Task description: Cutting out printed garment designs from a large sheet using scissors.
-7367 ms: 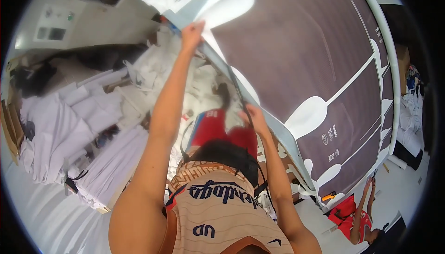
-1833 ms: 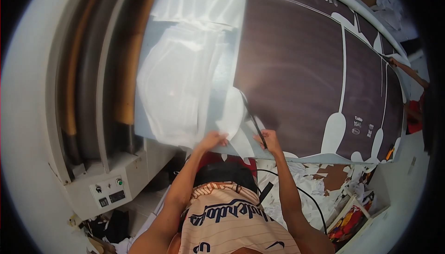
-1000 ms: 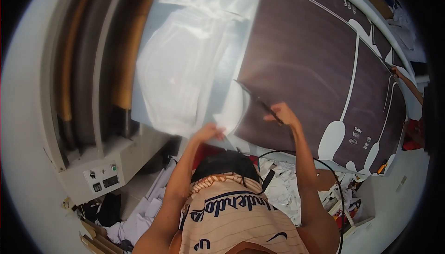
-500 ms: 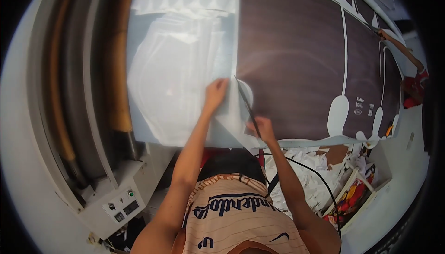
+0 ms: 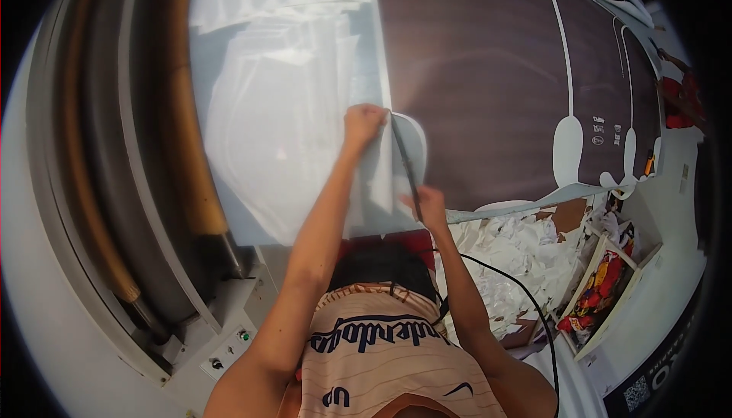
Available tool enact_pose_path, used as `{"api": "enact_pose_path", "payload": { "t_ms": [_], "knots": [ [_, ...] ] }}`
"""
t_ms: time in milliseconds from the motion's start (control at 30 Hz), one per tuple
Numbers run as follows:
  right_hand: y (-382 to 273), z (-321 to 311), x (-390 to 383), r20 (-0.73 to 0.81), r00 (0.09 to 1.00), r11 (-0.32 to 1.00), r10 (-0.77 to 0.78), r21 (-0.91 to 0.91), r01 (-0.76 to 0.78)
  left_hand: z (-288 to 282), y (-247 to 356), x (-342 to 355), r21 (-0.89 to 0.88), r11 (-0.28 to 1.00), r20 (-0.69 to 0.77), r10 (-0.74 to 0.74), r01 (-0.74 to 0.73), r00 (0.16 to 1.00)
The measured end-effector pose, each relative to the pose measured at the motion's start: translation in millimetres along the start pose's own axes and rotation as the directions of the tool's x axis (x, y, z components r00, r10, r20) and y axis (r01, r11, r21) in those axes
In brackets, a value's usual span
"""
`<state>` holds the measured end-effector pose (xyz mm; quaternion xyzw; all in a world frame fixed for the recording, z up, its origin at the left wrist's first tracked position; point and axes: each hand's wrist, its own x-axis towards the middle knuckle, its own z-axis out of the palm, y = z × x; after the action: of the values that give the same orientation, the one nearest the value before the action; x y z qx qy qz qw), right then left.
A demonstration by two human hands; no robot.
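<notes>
A large dark-brown printed sheet (image 5: 488,105) with white shapes lies over the table, and its left side has a white margin. At the margin's cut edge my left hand (image 5: 364,124) is closed, pinching the loose white paper strip (image 5: 383,166). My right hand (image 5: 428,208) grips long dark scissors (image 5: 404,155) by the handle end. Their blades run away from me along the sheet's edge, with the tip close to my left fingers. Whether the blades are apart cannot be made out. To the left of my left hand lies a stack of white cut sheets (image 5: 267,121).
Left of the table stands a machine with long rollers (image 5: 183,113) and a control panel (image 5: 229,349). White paper scraps (image 5: 503,265) lie heaped below the table's front edge. A black cable (image 5: 503,273) passes by my right arm. A person in red (image 5: 679,102) is at the far right.
My left hand has moved slightly away from me and right, up to the scissors' tip, and now pinches the strip. The view has shifted. The other person's arm has drawn back from the sheet.
</notes>
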<state>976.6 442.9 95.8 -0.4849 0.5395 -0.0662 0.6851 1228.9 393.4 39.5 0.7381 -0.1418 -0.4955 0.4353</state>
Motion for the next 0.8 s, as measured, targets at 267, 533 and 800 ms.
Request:
{"api": "enact_pose_path", "payload": {
  "t_ms": [267,533,800],
  "knots": [
    [11,37,4,-0.01,0.997,0.962,-0.071,0.262,0.071,-6,2,1,-0.089,0.995,0.06,-0.039,0.044,0.997],
    [5,44,11,-0.054,0.998,0.968,-0.046,0.246,0.058,-2,1,2,-0.119,0.988,0.088,-0.087,0.097,0.992],
    [-8,46,12,-0.092,0.995,0.989,-0.025,0.142,0.038,-4,-12,12,-0.12,0.99,0.118,-0.067,0.081,0.991]
  ]
}}
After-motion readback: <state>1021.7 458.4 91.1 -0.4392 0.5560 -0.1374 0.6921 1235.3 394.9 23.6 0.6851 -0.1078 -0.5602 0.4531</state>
